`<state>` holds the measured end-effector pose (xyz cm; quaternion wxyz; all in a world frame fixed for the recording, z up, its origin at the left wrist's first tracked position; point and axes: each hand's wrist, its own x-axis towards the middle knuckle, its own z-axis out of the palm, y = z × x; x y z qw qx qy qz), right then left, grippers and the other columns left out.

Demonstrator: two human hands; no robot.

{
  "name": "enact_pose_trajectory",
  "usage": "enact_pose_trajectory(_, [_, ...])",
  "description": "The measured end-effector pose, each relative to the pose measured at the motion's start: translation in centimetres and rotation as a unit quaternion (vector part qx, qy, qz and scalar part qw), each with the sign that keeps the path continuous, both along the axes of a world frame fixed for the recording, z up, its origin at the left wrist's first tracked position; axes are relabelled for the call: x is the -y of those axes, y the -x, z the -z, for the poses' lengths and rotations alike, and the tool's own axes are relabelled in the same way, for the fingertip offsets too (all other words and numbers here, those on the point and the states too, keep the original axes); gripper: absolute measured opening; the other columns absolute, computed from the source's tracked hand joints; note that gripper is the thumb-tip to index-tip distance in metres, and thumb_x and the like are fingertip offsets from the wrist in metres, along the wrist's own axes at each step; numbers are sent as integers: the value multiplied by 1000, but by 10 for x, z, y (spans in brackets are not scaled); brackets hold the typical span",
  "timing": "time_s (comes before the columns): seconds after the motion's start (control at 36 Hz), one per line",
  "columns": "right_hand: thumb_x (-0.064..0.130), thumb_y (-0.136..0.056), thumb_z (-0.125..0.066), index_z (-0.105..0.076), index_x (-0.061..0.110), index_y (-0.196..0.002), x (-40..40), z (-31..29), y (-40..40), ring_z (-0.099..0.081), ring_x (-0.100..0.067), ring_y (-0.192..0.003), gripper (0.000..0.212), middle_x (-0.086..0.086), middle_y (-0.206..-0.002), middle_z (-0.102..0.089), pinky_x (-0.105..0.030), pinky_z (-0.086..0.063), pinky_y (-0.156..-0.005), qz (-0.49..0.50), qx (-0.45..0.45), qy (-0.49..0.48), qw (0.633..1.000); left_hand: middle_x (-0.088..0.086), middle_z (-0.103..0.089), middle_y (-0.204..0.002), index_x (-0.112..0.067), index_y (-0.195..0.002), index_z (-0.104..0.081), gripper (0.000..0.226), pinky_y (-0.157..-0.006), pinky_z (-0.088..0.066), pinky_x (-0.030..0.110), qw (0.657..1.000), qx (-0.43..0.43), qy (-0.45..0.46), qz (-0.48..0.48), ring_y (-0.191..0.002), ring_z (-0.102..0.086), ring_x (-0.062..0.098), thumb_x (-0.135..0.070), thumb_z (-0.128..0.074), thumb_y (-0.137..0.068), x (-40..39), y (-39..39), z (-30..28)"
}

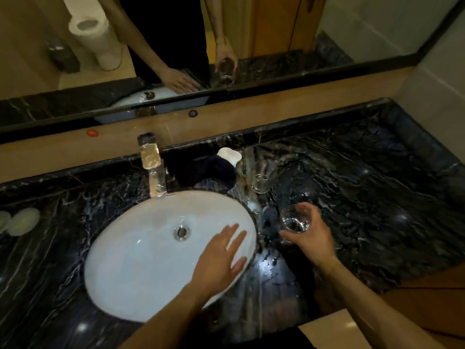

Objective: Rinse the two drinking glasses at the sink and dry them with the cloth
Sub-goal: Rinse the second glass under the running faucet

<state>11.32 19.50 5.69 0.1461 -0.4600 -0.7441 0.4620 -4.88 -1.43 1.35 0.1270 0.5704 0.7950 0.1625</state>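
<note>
My right hand (308, 238) grips a clear drinking glass (294, 220) just above the dark marble counter, to the right of the white oval sink (130, 260). A second clear glass (261, 182) stands on the counter farther back, right of the dark cloth (203, 172) that lies bunched behind the sink. My left hand (221, 258) hovers flat with fingers spread over the right side of the basin, holding nothing. The chrome tap (153, 167) stands at the back rim of the sink, with no water visibly running.
A white soap dish (230, 154) sits behind the cloth. Two pale round items (22, 220) lie at the counter's far left. A mirror (276, 34) spans the back wall. Water spots glint on the marble counter (364, 197) to the right.
</note>
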Motion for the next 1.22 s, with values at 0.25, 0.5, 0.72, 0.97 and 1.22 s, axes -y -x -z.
enact_pose_trajectory(0.25, [31,-59,-96,-38,58,-114,-67,16,-23,-58,-11,-116,85,18,-123,-58,-26,-43,-99,17,8,-10,1000,2,-12,-165,-26,-158,-22,68,-120,-24,51,994,-45,76,69,-150,-20,26,-54,-38,-98,-10,-66,26])
enact_pose_trajectory(0.5, [32,-63,-94,-40,37,-135,-93,17,-27,-55,-17,-125,90,5,-140,-57,-34,-45,-104,-17,24,-11,1000,1,-14,-166,-24,-158,-23,67,-115,-14,46,995,-38,96,15,-152,-14,25,-48,-41,-98,-12,-89,25])
enact_pose_trajectory(0.72, [58,-69,-80,-18,26,-155,-88,-11,-16,0,-27,-154,111,-4,-165,-18,-48,0,-122,-130,127,-264,947,3,-17,-166,-23,-157,-24,70,-116,-21,41,997,-30,73,13,-152,-18,23,-48,-45,-96,-10,-90,35])
enact_pose_trajectory(0.97, [41,-69,-89,-5,33,-156,-81,-34,75,-24,-23,-149,121,-1,-165,-15,-43,-35,-112,-223,71,-119,965,9,-21,-164,-16,-155,-31,72,-113,-39,45,998,-14,49,42,-151,-22,27,-48,-51,-94,-10,-83,32])
enact_pose_trajectory(1.22, [19,-71,-90,-30,17,-146,-87,-7,131,-54,-32,-126,96,-13,-143,-52,-37,-47,-99,-143,61,75,985,12,-47,-151,-16,-142,-50,60,-104,-46,39,990,-54,28,125,-134,-49,30,-46,-56,-90,-16,-57,19])
